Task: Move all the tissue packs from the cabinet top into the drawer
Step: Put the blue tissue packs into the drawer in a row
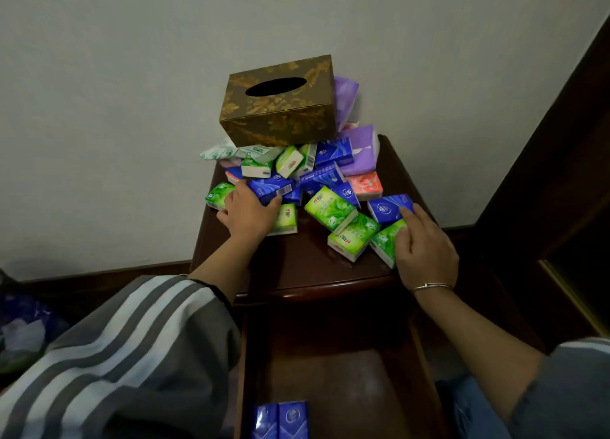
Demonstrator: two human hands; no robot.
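Tissue packs (310, 181) sat heaped on the cabinet top (297, 267), mid-frame, mostly toward the back against the wall, with a brown patterned tissue box (280, 105) perched on the heap's rear. Left hand (247, 214) reached into the heap's left side, fingers curled over the left blue pack (269, 187) and thumb tucked at its near edge, gripping it. Right hand (425, 247) was at the heap's right front, fingers loosely spread and fairly straight, index tip on the right blue pack (386, 207), thumb on the green pack (384, 240); no closed grip seen. That green pack lay close to the cabinet's right front corner. White packs at the back left poked past the left edge. A bare strip of wood ran along the front edge between the two hands. Below it the drawer (333, 376) stood pulled out, floor mostly bare, with two blue drawer packs (282, 420) side by side at the bottom of the frame. Striped sleeve (115, 356) lower left, bracelet (432, 286) on the right wrist.
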